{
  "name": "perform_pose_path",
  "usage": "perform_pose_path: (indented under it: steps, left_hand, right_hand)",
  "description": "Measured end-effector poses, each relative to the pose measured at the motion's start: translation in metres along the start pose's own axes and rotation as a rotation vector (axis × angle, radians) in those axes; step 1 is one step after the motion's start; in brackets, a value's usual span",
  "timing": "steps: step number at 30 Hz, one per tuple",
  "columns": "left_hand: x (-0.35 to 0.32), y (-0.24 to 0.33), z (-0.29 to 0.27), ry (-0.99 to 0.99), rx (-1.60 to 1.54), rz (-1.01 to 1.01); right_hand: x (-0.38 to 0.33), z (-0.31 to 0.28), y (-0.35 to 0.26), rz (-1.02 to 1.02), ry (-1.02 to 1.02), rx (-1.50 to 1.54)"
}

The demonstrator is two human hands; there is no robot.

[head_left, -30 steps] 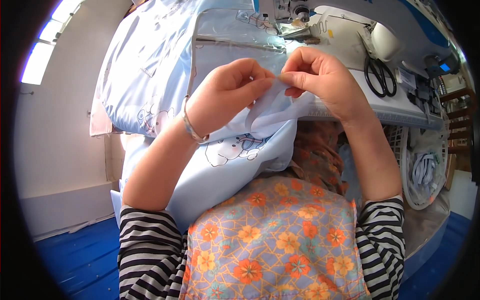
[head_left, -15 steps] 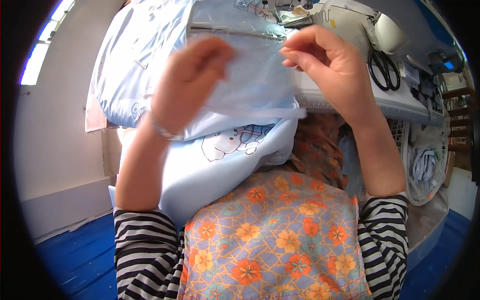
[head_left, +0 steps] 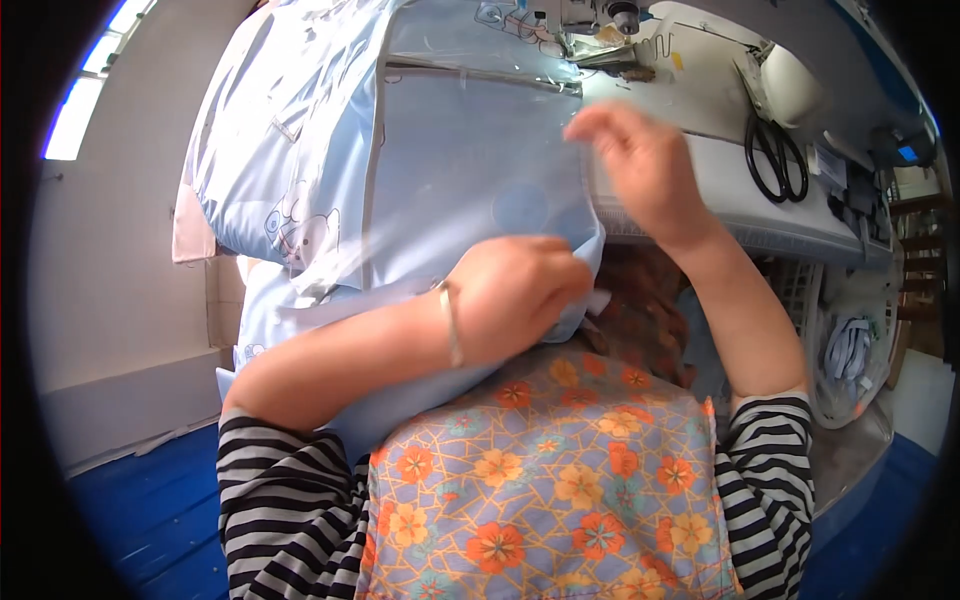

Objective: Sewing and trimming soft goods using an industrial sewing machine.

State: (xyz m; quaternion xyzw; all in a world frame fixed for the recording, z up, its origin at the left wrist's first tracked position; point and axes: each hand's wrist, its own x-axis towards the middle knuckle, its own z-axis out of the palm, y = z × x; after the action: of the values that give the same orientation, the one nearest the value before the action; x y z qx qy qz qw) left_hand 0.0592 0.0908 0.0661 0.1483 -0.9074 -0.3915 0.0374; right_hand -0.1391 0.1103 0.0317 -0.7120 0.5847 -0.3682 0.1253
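Note:
My left hand point(head_left: 520, 298) is closed, its fingers curled under, low over the front edge of the pale blue fabric point(head_left: 470, 190). What its fingers hold is hidden. A translucent plastic strip point(head_left: 375, 296) shows behind my left wrist, and a bit like it pokes out past the knuckles. My right hand point(head_left: 648, 170), slightly blurred, hovers at the fabric's right edge with fingers loosely bent and apart; nothing shows in them. Clear plastic film lies over part of the fabric, which is printed with cartoon figures and runs up under the sewing machine's head point(head_left: 622, 18).
Black-handled scissors point(head_left: 775, 160) lie on the machine bed point(head_left: 700, 165) at the right. Beyond them are small dark items. A white plastic basket point(head_left: 850, 385) with bundled pale strips stands below. Bulky fabric point(head_left: 255, 150) spreads left toward the wall.
My left hand has come down and right, from above the fabric to its front edge. My right hand has dropped slightly and moved a little right. The film that was raised between them lies lower.

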Motion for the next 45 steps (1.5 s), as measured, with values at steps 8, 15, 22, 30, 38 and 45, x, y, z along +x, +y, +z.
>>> perform_pose_path:
  steps: [8, 15, 22, 30, 38, 45]
  left_hand:
    - [0.09, -0.124, -0.035, 0.661, 0.422, 0.043]
    - [0.096, -0.142, -0.037, 0.682, 0.202, 0.097]
    - [0.096, -0.135, -0.045, 0.577, 0.048, -0.107]
    - [0.105, -0.109, -0.045, 0.491, 0.183, -0.085]
    - [0.113, -0.108, -0.042, 0.514, 0.316, -0.131]
    - [0.118, -0.125, -0.04, 0.575, -0.085, -0.21]
  right_hand:
    - [0.023, -0.02, 0.005, 0.128, 0.441, 0.433]
    - [-0.071, 0.015, -0.032, 0.372, -0.112, 0.323]
    - [-0.055, 0.024, -0.026, 0.571, 0.124, 0.876]
    - [-0.05, 0.016, -0.013, 0.698, -0.115, 0.729]
    - [-0.046, 0.011, -0.01, 0.594, 0.129, 0.528]
    - [-0.008, 0.009, 0.014, -0.096, 0.423, -0.056]
